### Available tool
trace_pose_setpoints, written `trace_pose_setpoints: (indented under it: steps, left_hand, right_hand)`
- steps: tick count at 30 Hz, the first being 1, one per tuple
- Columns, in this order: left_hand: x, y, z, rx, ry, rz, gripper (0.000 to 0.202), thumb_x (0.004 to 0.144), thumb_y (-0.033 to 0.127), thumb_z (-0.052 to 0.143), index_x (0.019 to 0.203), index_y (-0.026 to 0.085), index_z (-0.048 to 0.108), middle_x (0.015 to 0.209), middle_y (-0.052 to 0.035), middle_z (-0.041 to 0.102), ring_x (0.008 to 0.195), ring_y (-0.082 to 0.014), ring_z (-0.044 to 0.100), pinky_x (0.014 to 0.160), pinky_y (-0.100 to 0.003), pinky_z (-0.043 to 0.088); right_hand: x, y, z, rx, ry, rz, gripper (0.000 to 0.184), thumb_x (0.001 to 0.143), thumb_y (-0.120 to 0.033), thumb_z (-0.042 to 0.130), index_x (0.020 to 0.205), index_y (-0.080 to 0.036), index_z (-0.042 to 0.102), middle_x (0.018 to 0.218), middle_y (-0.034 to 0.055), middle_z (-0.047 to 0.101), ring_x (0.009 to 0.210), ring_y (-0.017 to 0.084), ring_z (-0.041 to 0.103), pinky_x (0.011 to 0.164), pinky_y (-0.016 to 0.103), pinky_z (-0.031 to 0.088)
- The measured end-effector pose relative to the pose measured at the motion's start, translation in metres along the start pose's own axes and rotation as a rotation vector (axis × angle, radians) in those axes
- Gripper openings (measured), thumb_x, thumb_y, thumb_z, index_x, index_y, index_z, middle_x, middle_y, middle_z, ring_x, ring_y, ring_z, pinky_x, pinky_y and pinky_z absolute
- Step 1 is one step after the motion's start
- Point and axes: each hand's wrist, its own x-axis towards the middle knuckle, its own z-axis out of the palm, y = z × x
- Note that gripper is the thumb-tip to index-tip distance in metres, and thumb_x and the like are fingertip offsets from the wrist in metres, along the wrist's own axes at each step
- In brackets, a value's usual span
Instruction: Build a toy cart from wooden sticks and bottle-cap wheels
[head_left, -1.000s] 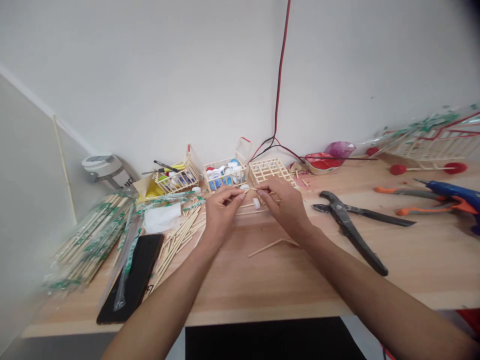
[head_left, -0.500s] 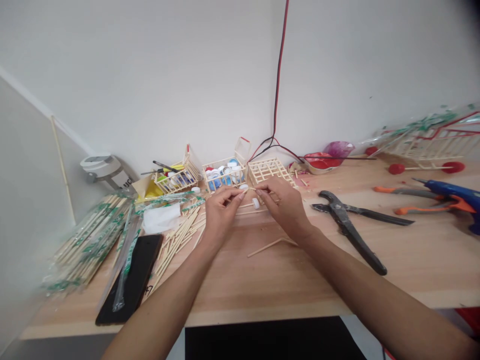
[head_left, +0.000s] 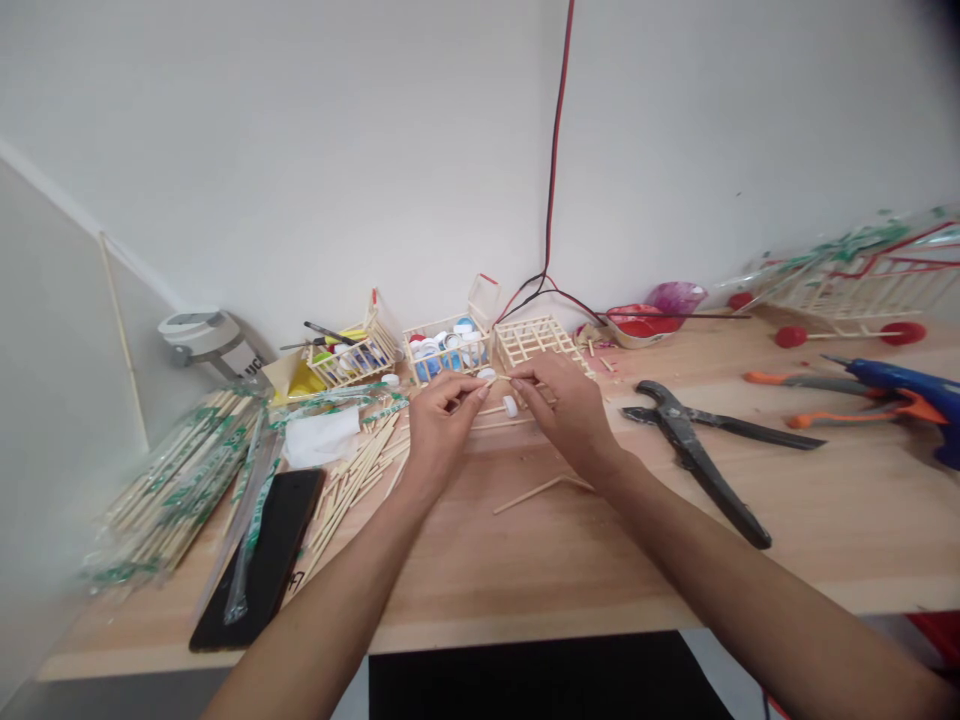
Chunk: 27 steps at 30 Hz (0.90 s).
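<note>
My left hand (head_left: 444,412) and my right hand (head_left: 564,405) meet over the middle of the table, fingertips pinched together. Between them is a short piece of wooden stick (head_left: 498,379), one end in each hand; most of it is hidden by the fingers. A white bottle cap (head_left: 511,407) stands on edge just below, beside sticks lying on the table. Another white cap (head_left: 487,374) is right behind the fingertips. Behind my right hand sits a lattice frame of sticks (head_left: 541,338). A bent stick (head_left: 534,493) lies nearer to me.
Left are loose sticks (head_left: 352,490), a black phone (head_left: 289,530) and bagged chopsticks (head_left: 180,480). Behind stand stick baskets, one with bottle caps (head_left: 450,348). Right lie black pliers (head_left: 686,440), orange-handled pliers (head_left: 817,420), a blue glue gun (head_left: 900,385) and a stick cart (head_left: 855,295).
Both hands keep the same pinch on the stick with hardly any movement. The whole view has shifted very slightly.
</note>
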Motion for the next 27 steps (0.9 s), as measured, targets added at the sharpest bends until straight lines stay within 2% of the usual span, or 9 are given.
trace_pose_setpoints:
  steps: [27]
  left_hand:
    - [-0.0027, 0.0020, 0.0013, 0.088, 0.037, 0.063, 0.009, 0.083, 0.017, 0.065, 0.079, 0.018, 0.073, 0.079, -0.0028, 0.069, 0.075, -0.0134, 0.061, 0.066, -0.024, 0.047]
  right_hand:
    - [-0.0005, 0.0016, 0.0011, -0.057, 0.001, -0.027, 0.011, 0.092, -0.022, 0.052, 0.085, -0.020, 0.060, 0.082, 0.0042, 0.062, 0.081, 0.021, 0.053, 0.074, 0.033, 0.040]
